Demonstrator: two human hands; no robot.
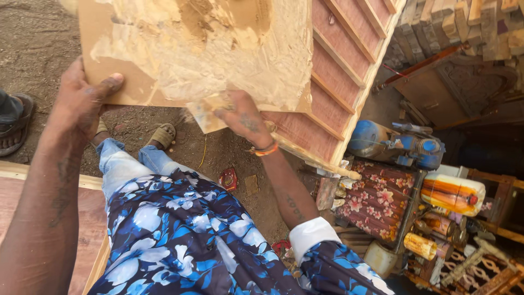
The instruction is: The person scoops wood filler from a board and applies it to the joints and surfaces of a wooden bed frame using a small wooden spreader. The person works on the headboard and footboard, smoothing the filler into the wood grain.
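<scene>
The person's left hand [82, 101] is gripping the left edge of a glue-smeared brown board [180, 49], thumb over its face. The right hand [243, 117] is closing its fingers around a glue-caked brush [305, 155] at the board's lower edge, above the dirt ground [33, 49].

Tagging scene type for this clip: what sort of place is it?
Probably an outdoor carpentry yard: bare dirt ground, a slatted wooden panel, stacked cut timber. Left hand and right hand hold a glue-smeared board.
</scene>
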